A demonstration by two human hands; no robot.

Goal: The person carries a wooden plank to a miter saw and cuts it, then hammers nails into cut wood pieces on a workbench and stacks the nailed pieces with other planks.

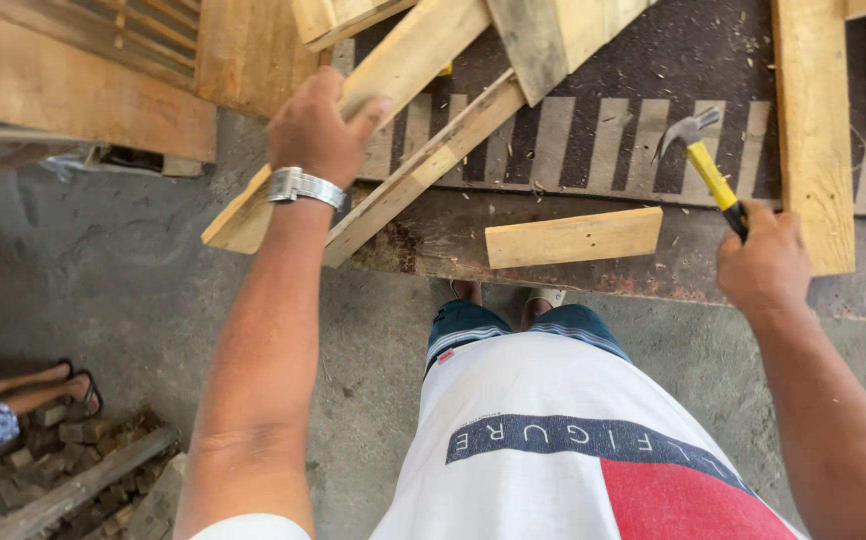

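Left hand point(318, 130) fingers wrapped round a long pale wooden plank point(353, 125) slanting up-right over the worktop point(593, 265); right hand point(765, 268) fingers clenched on a yellow-handled claw hammer point(703, 160), head tilted toward the plank

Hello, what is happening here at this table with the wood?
A person stands at a worktable and works with wood. The left hand grips a long plank that lies slanted over the table's edge. The right hand holds a hammer with a yellow handle, its head raised above the table. A short board lies flat near the front edge, between the hands and touched by neither. More planks are piled behind. Another person's feet show at the far left, near small wood blocks.
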